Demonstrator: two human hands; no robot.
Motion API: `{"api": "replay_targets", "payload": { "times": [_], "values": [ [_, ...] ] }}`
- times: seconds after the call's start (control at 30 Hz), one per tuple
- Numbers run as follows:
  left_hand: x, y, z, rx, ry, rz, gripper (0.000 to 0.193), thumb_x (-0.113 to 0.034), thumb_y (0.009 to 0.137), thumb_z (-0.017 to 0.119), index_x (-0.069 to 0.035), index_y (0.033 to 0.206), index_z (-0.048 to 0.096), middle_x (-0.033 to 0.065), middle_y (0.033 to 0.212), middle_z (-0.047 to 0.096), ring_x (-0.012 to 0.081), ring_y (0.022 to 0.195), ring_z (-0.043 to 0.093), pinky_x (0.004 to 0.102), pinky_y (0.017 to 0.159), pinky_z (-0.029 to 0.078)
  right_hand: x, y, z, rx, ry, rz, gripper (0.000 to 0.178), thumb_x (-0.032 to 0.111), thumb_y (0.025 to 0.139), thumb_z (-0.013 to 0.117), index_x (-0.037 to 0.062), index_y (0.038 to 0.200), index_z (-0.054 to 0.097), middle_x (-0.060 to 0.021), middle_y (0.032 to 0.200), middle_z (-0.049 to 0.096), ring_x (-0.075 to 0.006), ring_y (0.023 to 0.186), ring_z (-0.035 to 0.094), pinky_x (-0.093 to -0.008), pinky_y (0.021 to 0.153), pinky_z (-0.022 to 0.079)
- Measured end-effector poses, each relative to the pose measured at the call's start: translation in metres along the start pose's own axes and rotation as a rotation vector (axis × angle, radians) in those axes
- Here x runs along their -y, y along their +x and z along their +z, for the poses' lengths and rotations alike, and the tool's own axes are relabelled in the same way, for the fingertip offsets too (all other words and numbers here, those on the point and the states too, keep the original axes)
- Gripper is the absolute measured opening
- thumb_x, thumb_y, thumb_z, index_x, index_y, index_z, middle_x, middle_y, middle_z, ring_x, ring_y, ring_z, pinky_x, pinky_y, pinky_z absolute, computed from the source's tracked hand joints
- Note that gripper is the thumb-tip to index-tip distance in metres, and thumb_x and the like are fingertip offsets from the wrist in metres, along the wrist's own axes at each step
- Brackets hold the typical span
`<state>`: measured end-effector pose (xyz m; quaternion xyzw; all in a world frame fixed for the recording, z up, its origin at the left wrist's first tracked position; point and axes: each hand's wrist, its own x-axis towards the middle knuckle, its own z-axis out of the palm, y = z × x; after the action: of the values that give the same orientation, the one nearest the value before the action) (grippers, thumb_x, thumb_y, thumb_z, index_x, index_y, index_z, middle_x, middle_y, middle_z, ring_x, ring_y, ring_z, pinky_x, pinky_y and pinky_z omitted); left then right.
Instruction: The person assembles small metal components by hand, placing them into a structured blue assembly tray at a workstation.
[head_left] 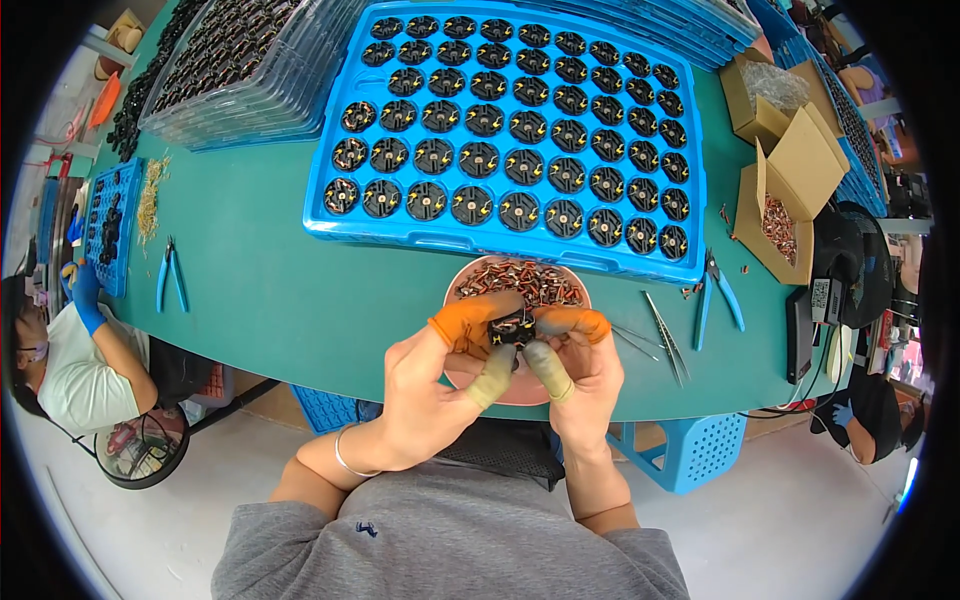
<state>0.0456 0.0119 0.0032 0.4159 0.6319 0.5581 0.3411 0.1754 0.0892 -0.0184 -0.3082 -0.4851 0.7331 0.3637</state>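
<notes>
Green table (250,260) keeps a blue tray (360,228) within reach. Left hand (445,355) and right hand (580,355) pinch one black part (511,327), their shared grip likely steadying it.

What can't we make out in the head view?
Head view:
Black part: underside, hidden by the left hand and right hand.
Pink bowl: much of its inside, covered by small pieces and the hands.
Small pieces: exact count, too small and overlapping.
Clear tray stack: far end, cut off by top edge.

Assembly workshop: green workbench (260,285), blue tray (480,238) of round black parts (472,204), pliers (163,283), co-worker (95,370).
</notes>
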Motion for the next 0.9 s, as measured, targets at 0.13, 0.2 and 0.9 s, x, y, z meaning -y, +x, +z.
{"api": "replay_targets", "payload": {
  "times": [0.13, 0.2, 0.9],
  "values": [
    [-0.0011, -0.0008, 0.0045, -0.024, -0.046, -0.007, 0.037, 0.007, 0.084, 0.060, 0.008, 0.120, 0.050, 0.0129, 0.102, 0.063, 0.0170, 0.090, 0.064, 0.0280, 0.075, 0.057, -0.0017, -0.0010, -0.0023, 0.000, 0.041, 0.000, 0.032, -0.009, 0.081, 0.062, -0.0014, 0.110, 0.052, -0.0102, 0.105, 0.059, -0.0122, 0.087, 0.057, -0.0258, 0.074, 0.050],
    [-0.0004, -0.0004, 0.0062, -0.046, 0.015, 0.049, 0.036, 0.007, 0.084, 0.061, 0.008, 0.119, 0.051, 0.0129, 0.103, 0.063, 0.0165, 0.089, 0.064, 0.0275, 0.074, 0.057, -0.0027, -0.0021, -0.0027, 0.011, 0.020, -0.025, 0.031, -0.009, 0.082, 0.062, -0.0018, 0.111, 0.052, -0.0095, 0.106, 0.059, -0.0138, 0.091, 0.057, -0.0281, 0.079, 0.049],
    [0.0001, -0.0040, 0.0053, -0.099, 0.097, 0.152, 0.036, 0.006, 0.083, 0.063, 0.008, 0.117, 0.052, 0.0140, 0.105, 0.062, 0.0172, 0.086, 0.065, 0.0268, 0.070, 0.058, -0.0051, -0.0007, 0.0043, 0.042, -0.006, -0.108, 0.033, -0.008, 0.082, 0.062, -0.0019, 0.112, 0.051, -0.0116, 0.110, 0.058, -0.0146, 0.094, 0.056, -0.0276, 0.079, 0.048]
  ]
}}
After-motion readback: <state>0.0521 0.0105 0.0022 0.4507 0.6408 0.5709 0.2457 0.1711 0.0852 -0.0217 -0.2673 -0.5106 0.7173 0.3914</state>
